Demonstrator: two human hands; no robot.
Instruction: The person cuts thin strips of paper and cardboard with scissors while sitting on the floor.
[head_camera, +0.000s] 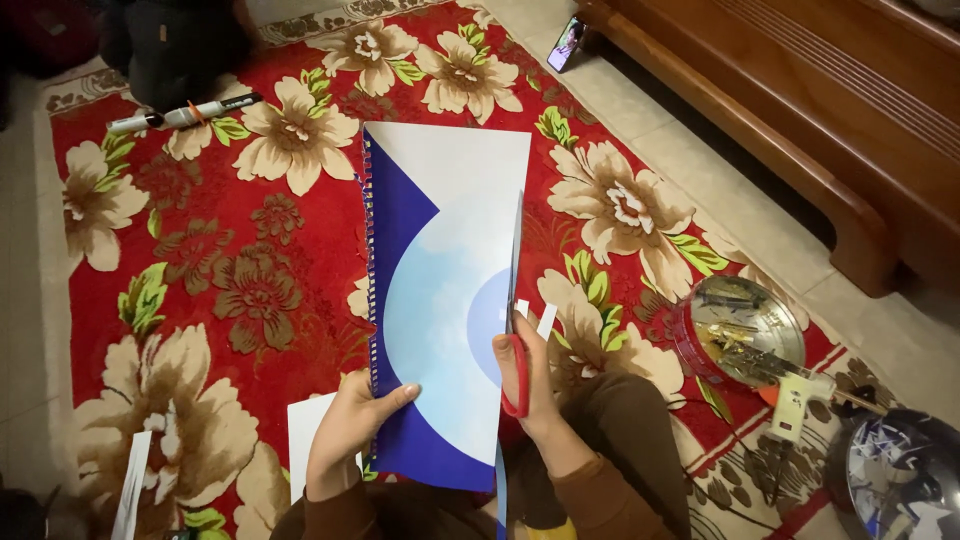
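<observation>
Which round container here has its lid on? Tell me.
The red-rimmed round tin beside the glue gun; a clear lid covers it. The dark bowl at bottom right lies open.

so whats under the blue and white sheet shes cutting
Under the sheet lies the red flowered rug, with a white paper poking out by the left hand. Anything else beneath is covered.

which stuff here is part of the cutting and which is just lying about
In use:
left hand holding the blue and white sheet
right hand working the red-handled scissors
cut strip

Lying about:
marker
glue gun
round tin
phone
flowered rug
</observation>
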